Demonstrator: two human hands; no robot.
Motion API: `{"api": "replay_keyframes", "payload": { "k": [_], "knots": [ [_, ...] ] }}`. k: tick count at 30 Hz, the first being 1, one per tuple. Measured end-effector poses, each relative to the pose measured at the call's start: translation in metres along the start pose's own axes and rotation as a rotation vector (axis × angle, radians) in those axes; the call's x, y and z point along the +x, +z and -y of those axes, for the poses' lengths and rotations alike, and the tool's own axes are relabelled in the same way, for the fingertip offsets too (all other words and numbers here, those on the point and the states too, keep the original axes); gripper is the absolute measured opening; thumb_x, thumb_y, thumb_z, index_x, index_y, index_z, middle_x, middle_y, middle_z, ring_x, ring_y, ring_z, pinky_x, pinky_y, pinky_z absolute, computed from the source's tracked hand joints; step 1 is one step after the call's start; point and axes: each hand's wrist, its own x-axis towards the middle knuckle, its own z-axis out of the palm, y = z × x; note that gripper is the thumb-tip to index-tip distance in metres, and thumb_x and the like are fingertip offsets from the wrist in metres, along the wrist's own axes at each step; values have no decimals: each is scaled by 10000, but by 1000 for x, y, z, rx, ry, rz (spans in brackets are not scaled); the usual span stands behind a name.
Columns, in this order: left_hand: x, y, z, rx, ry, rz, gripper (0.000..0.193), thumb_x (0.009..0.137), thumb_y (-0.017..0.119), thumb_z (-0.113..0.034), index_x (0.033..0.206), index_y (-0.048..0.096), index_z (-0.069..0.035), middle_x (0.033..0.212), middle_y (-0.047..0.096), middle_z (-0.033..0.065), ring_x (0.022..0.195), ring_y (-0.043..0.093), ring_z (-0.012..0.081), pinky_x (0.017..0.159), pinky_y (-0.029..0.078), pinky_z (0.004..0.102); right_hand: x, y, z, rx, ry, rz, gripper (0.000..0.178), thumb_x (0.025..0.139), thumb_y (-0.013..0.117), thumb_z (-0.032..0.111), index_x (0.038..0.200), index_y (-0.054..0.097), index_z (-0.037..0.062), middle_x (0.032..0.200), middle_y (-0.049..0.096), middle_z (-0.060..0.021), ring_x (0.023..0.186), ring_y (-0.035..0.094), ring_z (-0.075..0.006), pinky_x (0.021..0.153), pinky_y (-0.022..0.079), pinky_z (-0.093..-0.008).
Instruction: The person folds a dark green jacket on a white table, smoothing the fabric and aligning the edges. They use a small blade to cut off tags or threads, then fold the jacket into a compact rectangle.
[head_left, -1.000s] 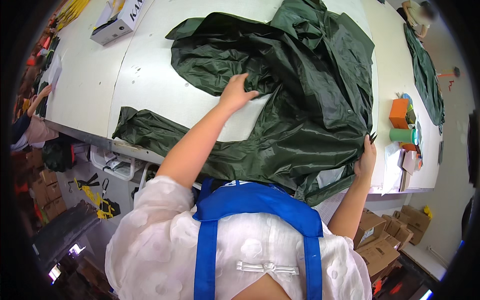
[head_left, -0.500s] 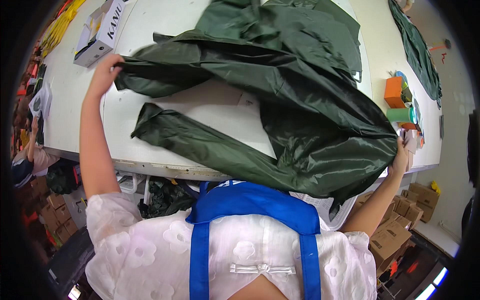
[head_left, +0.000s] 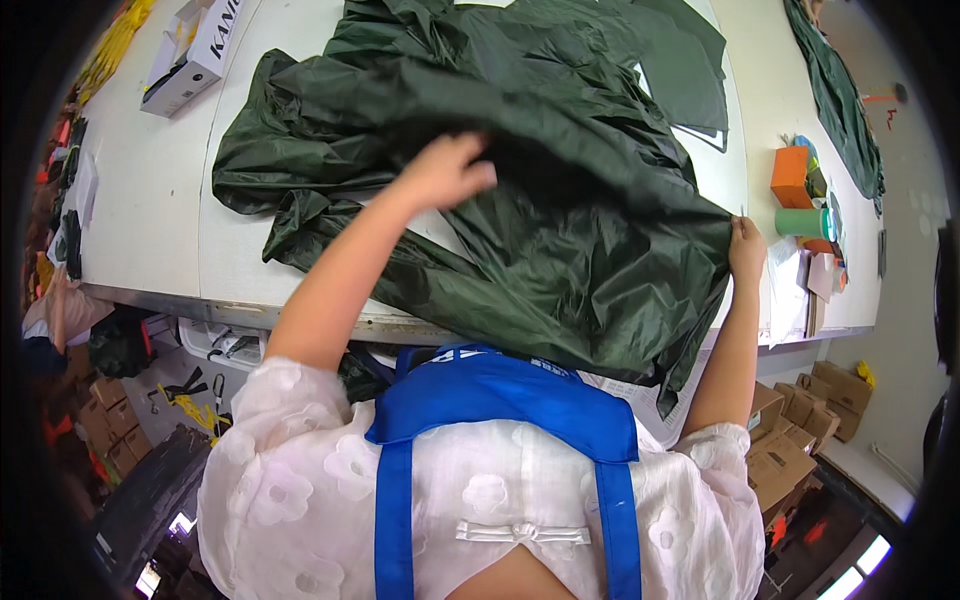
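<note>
A broad white worktable [head_left: 145,215] stands near a pale wall [head_left: 912,230].

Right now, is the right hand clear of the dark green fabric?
No, the right hand grips the dark green fabric at its right edge.

one glossy dark green fabric heap [head_left: 600,290] and two bare hands at it: one left hand [head_left: 445,172], one right hand [head_left: 747,248]. left of the heap, one open white carton [head_left: 195,65]. right of the heap, one orange box [head_left: 790,177], one green cylinder [head_left: 800,222] and one long dark green fabric strip [head_left: 838,115]. below the heap, one blue apron [head_left: 505,405] with two straps [head_left: 394,520]. low to the heap's right, at least four brown cardboard boxes [head_left: 785,470]; low to its left, at least three more.
</note>
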Motion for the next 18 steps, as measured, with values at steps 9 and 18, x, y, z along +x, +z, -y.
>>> {"api": "replay_keyframes", "payload": {
  "k": [9,18],
  "knots": [
    [63,97,-63,-93,-188,-408,640,752,711,-286,1285,478,-17,1208,557,188,1141,530,325,935,447,381,-32,13,140,531,-457,7,245,859,596,95,1103,606,91,1115,586,-121,861,622,-268,755,512,-326],
    [24,72,-104,-149,249,-502,159,754,658,-102,909,627,-82,864,587,96,762,586,297,637,473,377,-11,18,161,423,-604,114,799,696,516,-25,1435,303,194,1448,357,-122,999,596,-331,802,489,-369]
  ]
}}
